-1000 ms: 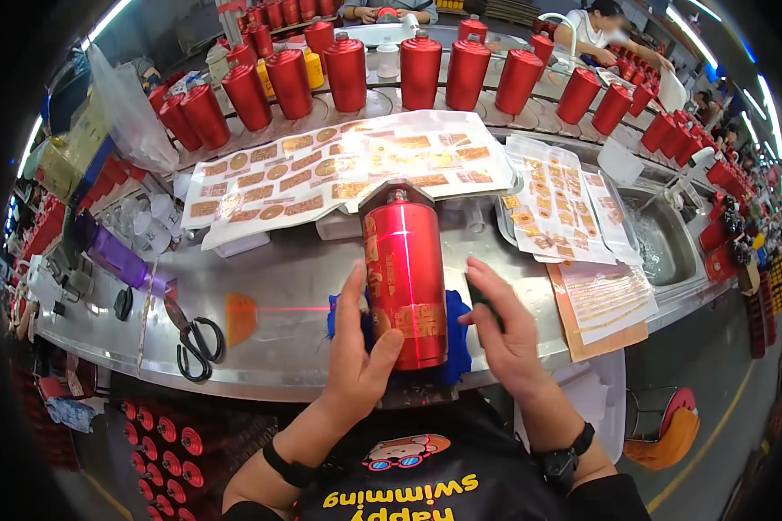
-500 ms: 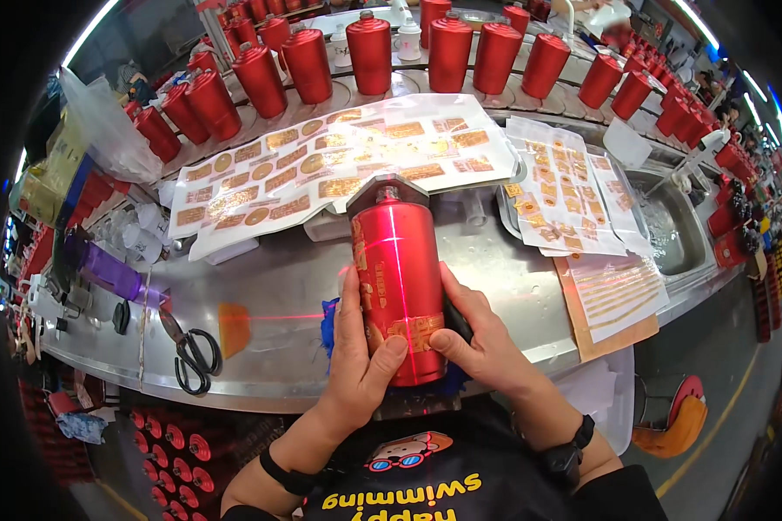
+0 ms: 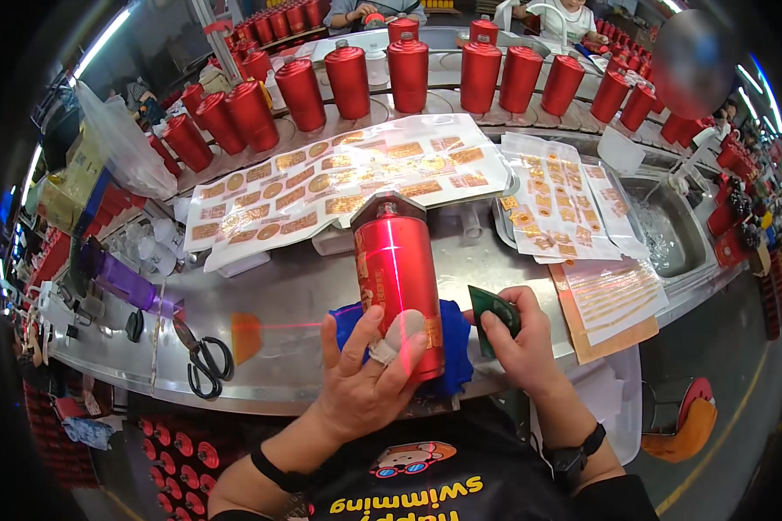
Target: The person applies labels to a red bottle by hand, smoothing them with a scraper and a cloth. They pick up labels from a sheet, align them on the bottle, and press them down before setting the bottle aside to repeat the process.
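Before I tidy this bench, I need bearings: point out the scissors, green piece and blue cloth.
Scissors [image 3: 195, 346], head view: near the pivot.
Green piece [image 3: 487, 305], head view: its upper face.
Blue cloth [image 3: 456, 346], head view: its right part.

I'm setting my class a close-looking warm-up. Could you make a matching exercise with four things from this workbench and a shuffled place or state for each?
Things
1. Left hand
2. Right hand
3. Scissors
4. Blue cloth

Places and states
A. On the metal table, left of an orange piece
B. Holding a dark green piece
C. Showing on both sides of the red bottle
D. Has a pale pad against the bottle

Right pairs: 1-D, 2-B, 3-A, 4-C
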Demonstrator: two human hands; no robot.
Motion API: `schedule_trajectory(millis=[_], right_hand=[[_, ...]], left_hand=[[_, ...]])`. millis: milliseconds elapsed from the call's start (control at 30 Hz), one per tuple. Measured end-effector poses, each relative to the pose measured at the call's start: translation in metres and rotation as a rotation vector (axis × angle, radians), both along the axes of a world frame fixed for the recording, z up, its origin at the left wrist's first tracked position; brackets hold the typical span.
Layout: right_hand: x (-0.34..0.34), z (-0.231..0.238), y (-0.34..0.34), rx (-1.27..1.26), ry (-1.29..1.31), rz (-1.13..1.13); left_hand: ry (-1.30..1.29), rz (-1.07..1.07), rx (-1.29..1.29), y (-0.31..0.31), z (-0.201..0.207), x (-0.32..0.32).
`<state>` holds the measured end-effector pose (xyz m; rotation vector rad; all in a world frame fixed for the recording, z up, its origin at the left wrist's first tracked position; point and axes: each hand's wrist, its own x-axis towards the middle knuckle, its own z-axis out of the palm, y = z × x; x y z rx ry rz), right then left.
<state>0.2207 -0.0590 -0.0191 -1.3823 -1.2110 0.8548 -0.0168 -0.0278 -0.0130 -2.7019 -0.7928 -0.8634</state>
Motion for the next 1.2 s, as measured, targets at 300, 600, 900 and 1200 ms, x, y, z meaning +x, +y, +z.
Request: schedule_trajectory(millis=[300, 600, 900, 1200], right_hand=[[-0.008, 0.032, 0.012, 0.561, -0.468, 0.416], [-0.013, 0.021, 0.031, 0.188, -0.095, 0.313], [-0.013, 0.028, 0.01, 0.608, -0.503, 0.441], [-0.019, 0.05, 0.019, 0.344, -0.282, 0.608]], left_hand=[[-0.267, 0.093, -0.31, 0.0, -0.011, -0.003], [-0.34, 0.078, -0.306, -0.002, -0.027, -0.002], [-0.344, 0.092, -0.371, -0.001, -0.03, -0.014], [-0.357, 0.068, -0.258, -0.001, -0.013, -0.005]])
